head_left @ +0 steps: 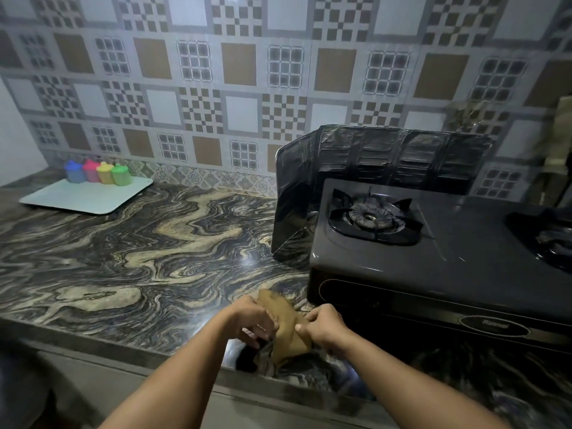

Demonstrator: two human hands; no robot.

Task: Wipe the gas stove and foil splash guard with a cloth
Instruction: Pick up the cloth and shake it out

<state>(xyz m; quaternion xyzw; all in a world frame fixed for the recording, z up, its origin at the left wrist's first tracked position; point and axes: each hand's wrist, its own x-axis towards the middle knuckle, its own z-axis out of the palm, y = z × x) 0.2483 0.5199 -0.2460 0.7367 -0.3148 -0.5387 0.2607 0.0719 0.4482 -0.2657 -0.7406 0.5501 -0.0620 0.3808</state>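
Gripping a tan cloth (289,328) between them, the left hand (252,320) and right hand (325,328) pinch its folds just above the front edge of the marbled counter (139,258). Just beyond them to the right stands the black gas stove (433,258), with the dark foil splash guard (387,156) upright behind and beside it. A pale tray (89,196) bearing four coloured cups (97,172) lies far left by the tiled wall (247,72).

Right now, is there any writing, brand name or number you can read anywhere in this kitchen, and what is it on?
Oval badge on the front panel of the gas stove: lettering is there, too blurred to read.
Four coloured containers on the tray: no readable labels.
Foil splash guard, wall tiles: patterns only, no text.
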